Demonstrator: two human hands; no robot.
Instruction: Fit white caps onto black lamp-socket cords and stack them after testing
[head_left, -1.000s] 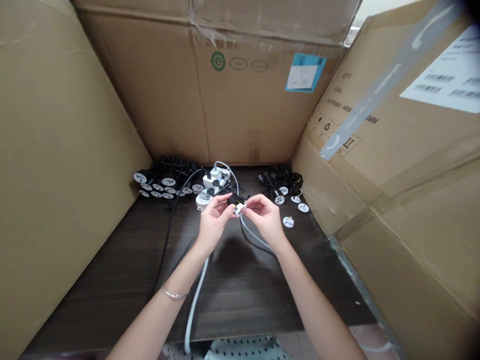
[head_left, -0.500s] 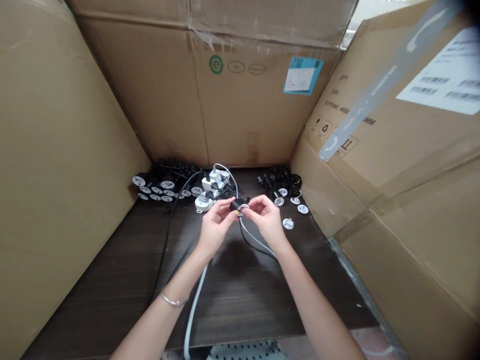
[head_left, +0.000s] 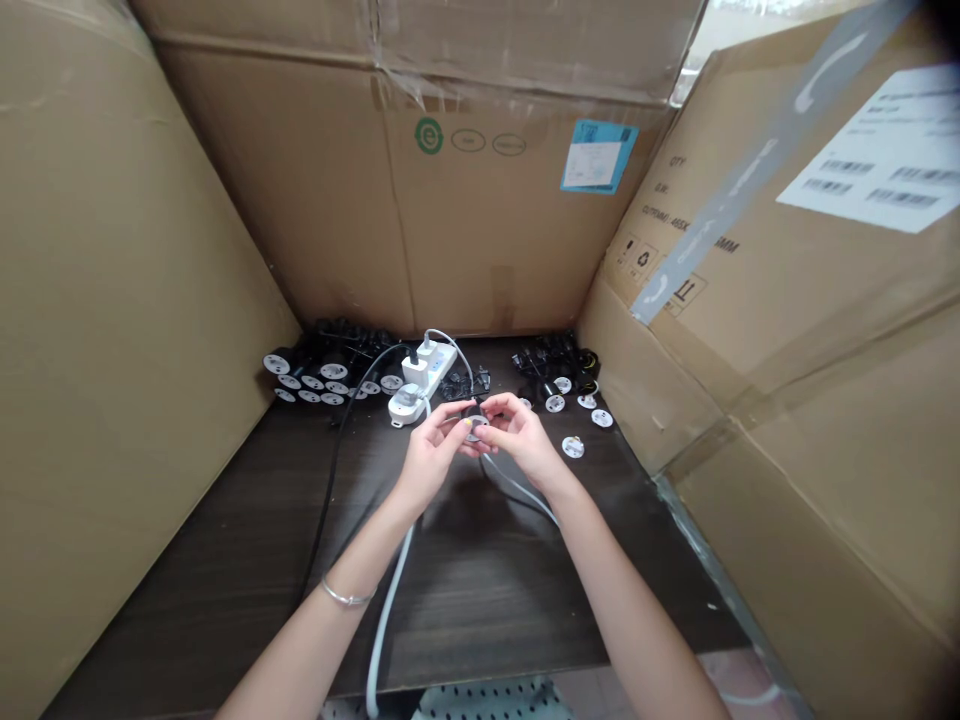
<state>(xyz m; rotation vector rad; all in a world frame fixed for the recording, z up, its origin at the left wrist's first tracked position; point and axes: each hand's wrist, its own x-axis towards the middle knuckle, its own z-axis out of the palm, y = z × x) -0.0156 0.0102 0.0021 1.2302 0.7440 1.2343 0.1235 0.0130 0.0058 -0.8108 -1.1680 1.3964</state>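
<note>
Tall corrugated cardboard boxes (head_left: 300,200) walled in three sides of a dark wood-grain desk (head_left: 495,620); the box on the right bore a white barcode label (head_left: 862,160), and the one at the back a small blue-edged label (head_left: 598,157). Along the far edge of the desk lay a heap of black plug parts (head_left: 337,345) on the left and a second black heap (head_left: 547,355) on the right, with flat round white discs scattered around them and one loose white disc (head_left: 573,447) lying apart nearer the front. Between the heaps sat a white power strip (head_left: 439,365), and a rounded white plug (head_left: 405,405) lay just in front of it. A thin black cable (head_left: 337,470) ran down the desk on the left, and a thick pale grey cable (head_left: 386,620) looped beneath the wrists. Both hands were raised over the middle of the desk, close together with curled fingers. The left hand (head_left: 431,455), with a thin metal bangle (head_left: 345,597) at its wrist, and the right hand (head_left: 521,438) pinched a small round dark-rimmed plug part (head_left: 474,422) between their fingertips, partly hidden, so any cable join could not be made out. The step in hand looked like close two-handed work on this part, and the next move seemed to call for a steady pinch.
</note>
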